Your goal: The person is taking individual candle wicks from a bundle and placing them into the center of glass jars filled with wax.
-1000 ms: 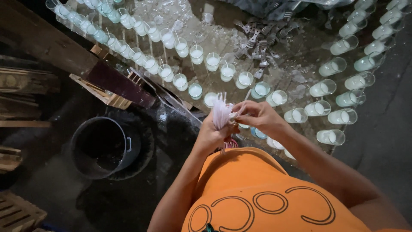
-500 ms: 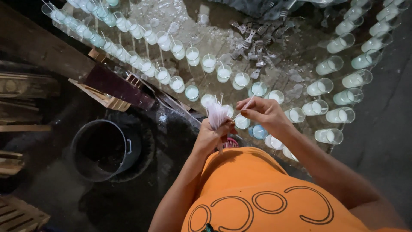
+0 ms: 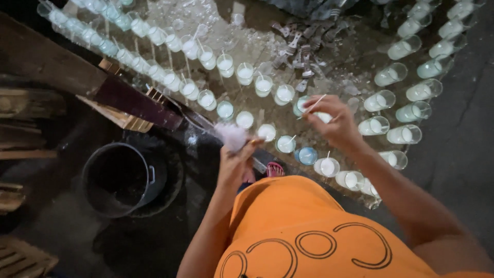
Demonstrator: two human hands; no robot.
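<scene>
Right hand (image 3: 334,123), now apart, thin white wick (image 3: 315,104) over waxy glasses (image 3: 284,93).

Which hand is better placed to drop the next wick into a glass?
Right, probably. The right hand pinches a single wick directly above the wax-filled glasses. The left hand sits nearer the body, gripping the bundle of wicks, so it looks occupied.

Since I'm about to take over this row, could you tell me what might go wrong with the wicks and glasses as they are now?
1. The right hand pinches a single wick above closely packed wax-filled glasses; a slip could knock one over.
2. The left hand grips a loose bundle of wicks, which might spill.
3. Broken bits litter the floor near the sandalled foot.
</scene>
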